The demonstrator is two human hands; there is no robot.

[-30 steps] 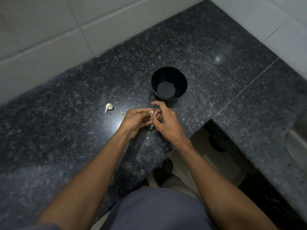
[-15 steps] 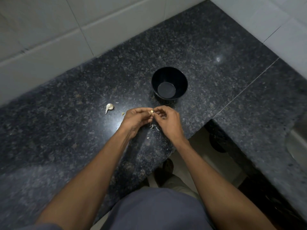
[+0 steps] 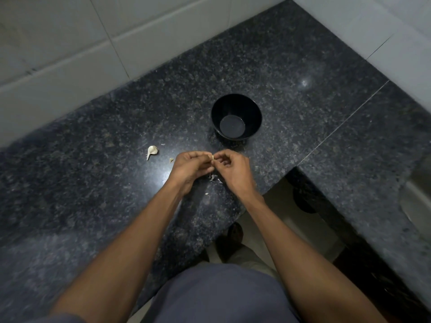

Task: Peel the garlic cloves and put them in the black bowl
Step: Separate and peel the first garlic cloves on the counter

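The left hand (image 3: 192, 167) and the right hand (image 3: 234, 170) are meeting fingertip to fingertip just above the counter (image 3: 93, 183), both pinching a small pale garlic clove (image 3: 212, 157) between them. The fingers of each hand are curling inward around the clove, and only a sliver of it is showing between the thumbs and forefingers.

The black bowl (image 3: 236, 120) is sitting upright on the counter just beyond the hands, apart from them, with its dark inside showing nothing in it. A second garlic clove (image 3: 151, 151) is lying on the counter to the left of the left hand, near but not touching it. A small scrap of skin (image 3: 171, 160) is lying between that clove and the left hand. More bits of peel (image 3: 213, 177) are lying on the counter under the gap between the two wrists.
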